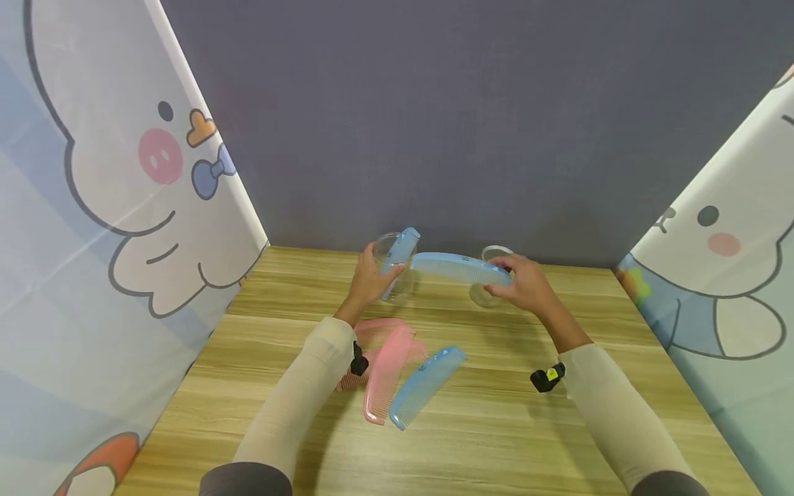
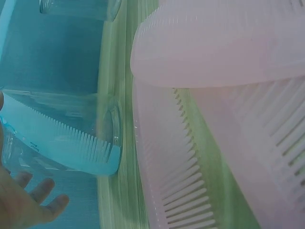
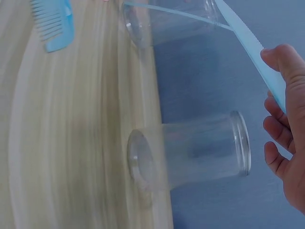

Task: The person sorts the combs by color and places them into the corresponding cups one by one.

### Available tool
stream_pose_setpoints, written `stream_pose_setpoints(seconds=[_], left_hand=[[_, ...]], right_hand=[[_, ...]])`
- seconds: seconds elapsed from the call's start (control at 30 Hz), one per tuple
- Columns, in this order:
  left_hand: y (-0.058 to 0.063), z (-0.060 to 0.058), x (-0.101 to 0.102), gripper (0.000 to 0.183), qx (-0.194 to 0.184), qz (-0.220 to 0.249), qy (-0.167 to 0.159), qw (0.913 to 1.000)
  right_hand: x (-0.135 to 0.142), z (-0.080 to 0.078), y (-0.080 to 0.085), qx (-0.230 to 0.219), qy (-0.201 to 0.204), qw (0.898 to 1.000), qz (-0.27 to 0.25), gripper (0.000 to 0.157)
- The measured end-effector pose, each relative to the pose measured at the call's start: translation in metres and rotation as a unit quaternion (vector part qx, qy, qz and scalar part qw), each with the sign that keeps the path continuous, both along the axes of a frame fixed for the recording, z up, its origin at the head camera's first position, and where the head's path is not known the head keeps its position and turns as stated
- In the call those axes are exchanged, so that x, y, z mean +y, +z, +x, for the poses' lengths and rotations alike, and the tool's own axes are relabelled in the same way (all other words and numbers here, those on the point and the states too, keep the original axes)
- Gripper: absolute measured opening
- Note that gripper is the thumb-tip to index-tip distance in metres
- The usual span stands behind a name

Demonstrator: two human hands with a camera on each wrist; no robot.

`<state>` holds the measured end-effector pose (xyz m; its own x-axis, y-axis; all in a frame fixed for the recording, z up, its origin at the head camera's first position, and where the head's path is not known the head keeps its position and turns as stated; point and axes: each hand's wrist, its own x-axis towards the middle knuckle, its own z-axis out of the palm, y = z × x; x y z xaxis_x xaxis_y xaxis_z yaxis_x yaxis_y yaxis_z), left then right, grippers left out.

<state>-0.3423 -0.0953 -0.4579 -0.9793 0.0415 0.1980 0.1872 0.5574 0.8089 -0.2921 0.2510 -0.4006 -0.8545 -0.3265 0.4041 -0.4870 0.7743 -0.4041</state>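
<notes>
My left hand [image 1: 370, 279] is around the left clear plastic cup [image 1: 404, 284], thumb and fingers on opposite sides. Inside that cup a blue comb [image 2: 71, 143] leans, one end showing above the rim. My right hand [image 1: 526, 281] pinches another blue comb [image 1: 459, 265] by one end, thumb against fingers. This comb is held roughly level, and its free end points left toward the left cup. Below and behind the right hand stands a second clear cup [image 3: 200, 150], with no comb seen in it.
Nearer on the wooden table [image 1: 496, 427] several pink combs [image 1: 387, 372] overlap beneath my left forearm, beside a loose blue comb [image 1: 428, 386]. A grey panel [image 1: 434, 124] rises behind the cups, and cartoon-printed sheets [image 1: 93, 172] stand at both sides.
</notes>
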Motion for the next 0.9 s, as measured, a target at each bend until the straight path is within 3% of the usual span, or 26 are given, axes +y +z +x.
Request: stream_pose_setpoints(seconds=[0.2, 0.63, 0.9], left_hand=[[0.003, 0.002, 0.000, 0.102, -0.007, 0.002, 0.003, 1.0000], [0.003, 0.001, 0.000, 0.102, -0.005, -0.008, 0.003, 1.0000], [0.002, 0.000, 0.000, 0.104, -0.004, -0.007, -0.002, 1.0000]], right_hand=[[-0.009, -0.006, 0.010, 0.018, 0.000, 1.000, 0.019, 0.048], [-0.031, -0.025, 0.033, -0.019, -0.003, 0.999, 0.046, 0.051], [-0.042, -0.034, 0.038, -0.017, 0.004, 0.998, 0.062, 0.053]])
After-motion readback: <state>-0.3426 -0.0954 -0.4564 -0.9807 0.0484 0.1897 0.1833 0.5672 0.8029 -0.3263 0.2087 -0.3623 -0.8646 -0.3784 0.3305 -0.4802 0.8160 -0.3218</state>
